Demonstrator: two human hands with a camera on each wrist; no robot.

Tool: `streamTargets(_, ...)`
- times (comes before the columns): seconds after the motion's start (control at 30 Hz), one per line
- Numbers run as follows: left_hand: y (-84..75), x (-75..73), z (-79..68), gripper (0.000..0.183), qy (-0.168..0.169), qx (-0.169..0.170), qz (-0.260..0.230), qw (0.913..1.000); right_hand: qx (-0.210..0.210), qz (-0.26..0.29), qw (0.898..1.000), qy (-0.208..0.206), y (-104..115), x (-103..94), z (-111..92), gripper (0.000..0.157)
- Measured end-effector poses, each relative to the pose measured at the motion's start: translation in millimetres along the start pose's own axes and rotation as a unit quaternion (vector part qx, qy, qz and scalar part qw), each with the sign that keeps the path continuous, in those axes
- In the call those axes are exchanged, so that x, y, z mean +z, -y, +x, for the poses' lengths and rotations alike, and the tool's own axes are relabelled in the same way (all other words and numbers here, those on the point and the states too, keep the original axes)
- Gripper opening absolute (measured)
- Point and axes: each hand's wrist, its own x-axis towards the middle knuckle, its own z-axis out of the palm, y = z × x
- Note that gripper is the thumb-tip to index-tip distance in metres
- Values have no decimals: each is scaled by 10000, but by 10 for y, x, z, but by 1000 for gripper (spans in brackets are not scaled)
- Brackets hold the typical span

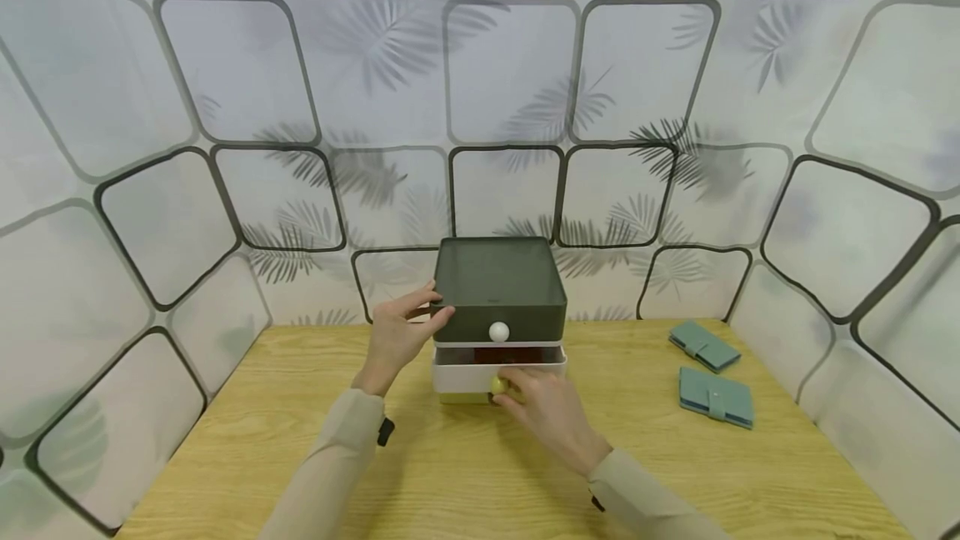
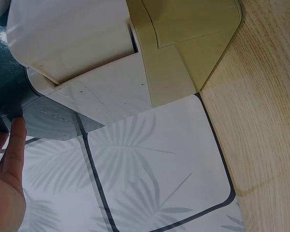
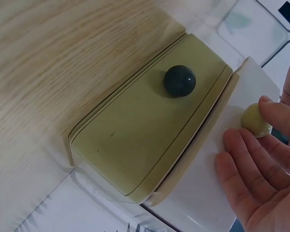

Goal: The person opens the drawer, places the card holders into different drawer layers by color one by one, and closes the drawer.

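A small three-tier drawer box (image 1: 498, 272) stands on the table, its top tier dark green with a white knob (image 1: 498, 332). The white middle drawer (image 1: 457, 377) is partly pulled out, and something dark red (image 1: 510, 354) shows inside it. Below sits a yellow-green bottom drawer (image 3: 135, 125) with a dark round knob (image 3: 180, 80). My right hand (image 1: 551, 411) pinches the middle drawer's yellow knob (image 3: 255, 121) between thumb and fingers. With fairly straight fingers, my left hand (image 1: 397, 336) rests against the left side of the green top tier.
On the right of the wooden table (image 1: 300, 440) lie two teal wallet-like cases with strap closures, one farther back (image 1: 705, 346) and one nearer (image 1: 716, 397). A patterned wall covering (image 1: 390, 190) rises behind and on both sides.
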Motion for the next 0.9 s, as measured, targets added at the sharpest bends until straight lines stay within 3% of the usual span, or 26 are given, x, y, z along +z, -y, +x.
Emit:
streamTargets(0.47,15,41,9,24,-92,-108,91,9999,187,15,9996,-215,-113,139,157,25)
streamTargets(0.9,18,8,5,23,-88,-12,-83,9999,483,225,9986,-71,-146,167,182,23)
